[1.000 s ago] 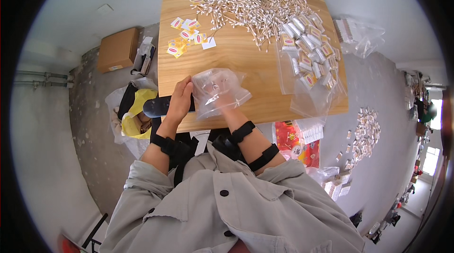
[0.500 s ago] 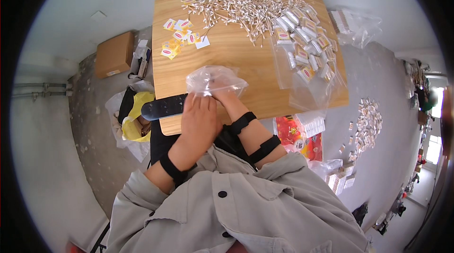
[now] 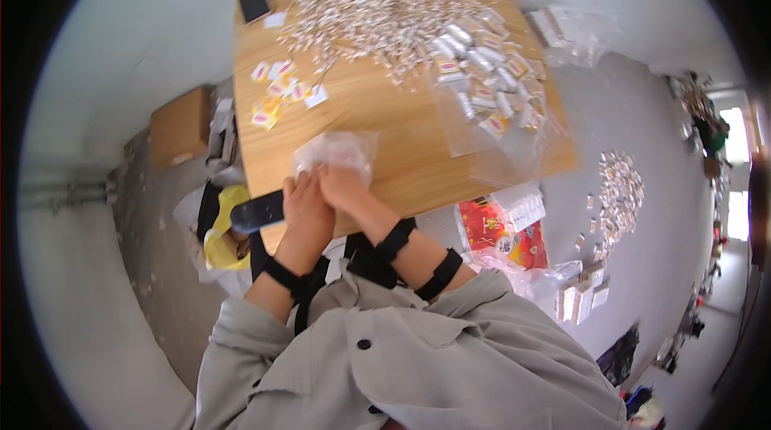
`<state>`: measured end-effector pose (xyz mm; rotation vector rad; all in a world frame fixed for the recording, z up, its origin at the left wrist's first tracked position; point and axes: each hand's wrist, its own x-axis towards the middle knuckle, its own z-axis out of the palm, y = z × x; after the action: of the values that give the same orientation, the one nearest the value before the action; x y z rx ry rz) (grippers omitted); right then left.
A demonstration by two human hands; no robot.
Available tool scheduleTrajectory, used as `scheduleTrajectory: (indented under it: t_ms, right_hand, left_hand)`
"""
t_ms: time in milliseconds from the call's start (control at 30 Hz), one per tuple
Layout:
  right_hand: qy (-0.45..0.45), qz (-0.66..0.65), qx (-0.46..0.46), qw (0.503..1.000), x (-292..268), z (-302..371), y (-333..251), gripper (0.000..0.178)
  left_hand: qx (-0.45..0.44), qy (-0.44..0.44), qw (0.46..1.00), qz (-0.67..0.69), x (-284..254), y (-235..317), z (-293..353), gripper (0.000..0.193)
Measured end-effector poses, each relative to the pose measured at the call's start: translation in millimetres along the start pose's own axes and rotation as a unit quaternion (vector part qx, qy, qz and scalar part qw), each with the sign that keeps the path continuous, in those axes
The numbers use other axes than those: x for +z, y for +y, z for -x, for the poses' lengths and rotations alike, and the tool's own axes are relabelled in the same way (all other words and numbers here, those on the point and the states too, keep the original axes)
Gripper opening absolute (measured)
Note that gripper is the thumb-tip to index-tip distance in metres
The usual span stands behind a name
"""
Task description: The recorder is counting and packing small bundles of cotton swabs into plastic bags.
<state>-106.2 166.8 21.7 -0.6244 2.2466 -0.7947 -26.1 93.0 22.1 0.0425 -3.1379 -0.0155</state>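
A clear plastic bag lies bunched on the wooden table near its front edge. My left hand grips its near edge, fingers closed together. Close beside it, my right hand is closed on the same edge, the two hands nearly touching. The fingertips are partly hidden in the crumpled film, and I cannot make out anything inside the bag. A dark bar with a rounded end sticks out over the table's front left edge, left of my left hand.
Loose cotton swabs are heaped at the back. Packed swab bundles lie on clear film at the right. Yellow-and-white cards and a black phone are on the left. Floor items include a cardboard box, a yellow bag and scattered small packs.
The whole view has shifted and blurred slightly. My right hand, earlier behind the bag's film, is now at the bag's near edge beside my left hand. The bag is more bunched.
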Motion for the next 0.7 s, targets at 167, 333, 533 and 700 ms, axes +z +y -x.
scheduleTrajectory:
  t_ms: [167, 333, 533, 700]
  right_hand:
    - [0.123, -0.132, -0.130, 0.975, -1.7, 37.6, 15.7, 0.025]
    - [-0.034, -0.351, -0.213, 0.911, -112.6, 79.0, 54.5, 0.027]
    - [0.576, 0.130, 0.104, 0.800, -199.7, 82.9, 223.2, 0.053]
    - [0.509, 0.213, 0.192, 0.812, -209.8, 83.2, 275.3, 0.062]
  left_hand:
    - [0.047, 0.007, 0.996, 0.074, -25.3, 10.6, -6.1, 0.034]
    - [0.022, -0.005, 1.000, -0.014, -12.2, 8.0, -5.6, 0.039]
    - [0.016, -0.056, 0.998, -0.027, -13.1, 11.0, -8.3, 0.072]
    - [-0.002, -0.067, 0.997, -0.025, -10.8, 10.0, -6.2, 0.073]
